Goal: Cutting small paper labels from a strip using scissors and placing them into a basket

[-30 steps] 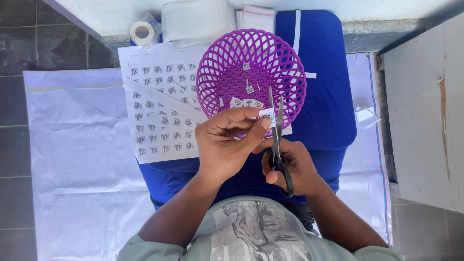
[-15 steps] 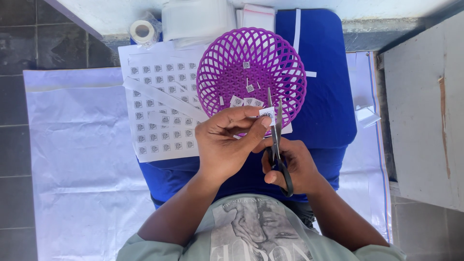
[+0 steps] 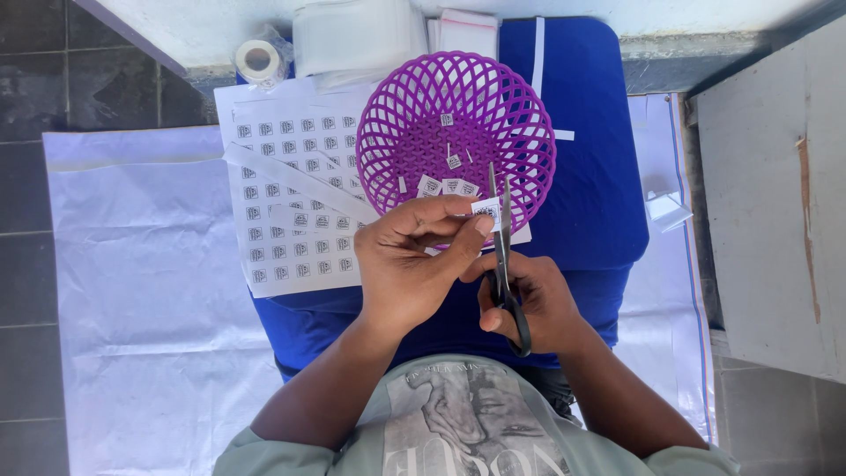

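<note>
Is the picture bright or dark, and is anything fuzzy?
Head view: bright, even daylight; the purple basket and scissors look sharp; the white sheet glares pale; soft shadows sit under the left hand and right hand.

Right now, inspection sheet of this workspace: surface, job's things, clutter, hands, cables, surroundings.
Surface: blue cushioned board on the lap, over a white plastic sheet on a dark tiled floor.
Job's things: scissors, small paper tag, purple basket with cut tags inside, printed sheet of small squares.
Clutter: tape roll, white pouches at the top edge, cut paper strips.
Hands: left hand pinches the tag; right hand holds the scissors, blades around the tag's edge.
Cables: nothing seen.
Surroundings: pale board at right, light ledge above.
</note>
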